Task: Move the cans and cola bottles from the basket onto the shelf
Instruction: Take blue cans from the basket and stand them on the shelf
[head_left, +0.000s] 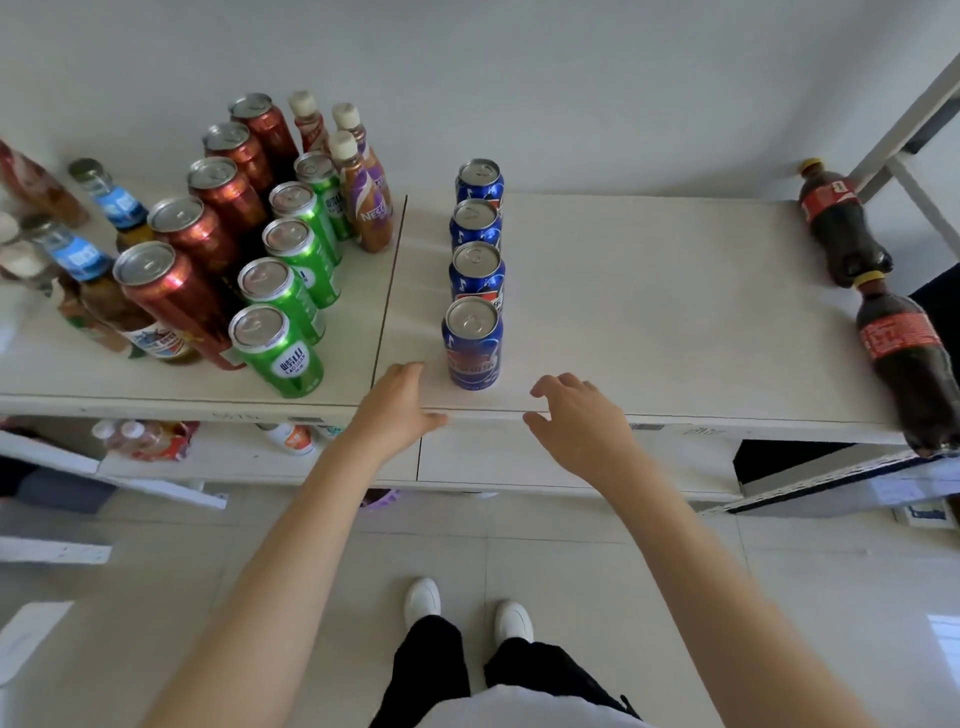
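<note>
Blue aluminium drink can with a silver top (471, 345) stands upright, long axis vertical, at the front edge of the pale white shelf board (649, 312). Three matching blue cans (475, 228) are filed directly behind it.

Head view: the left hand (397, 397) lies just left of this front can, fingers straight and relaxed, thumb spread toward the can. It holds nothing and is not touching the can. The right hand (576, 415) sits right of the can and slightly nearer the person, palm down, fingers loosely bent, empty, clear of the can. The hands flank the can, and the left appears marginally nearer.

Two dark plastic cola bottles with red labels (841, 228) stand well to the can's right. The basket is not in view.

Judgement: this can looks placed, and the next pick lies outside the frame.
</note>
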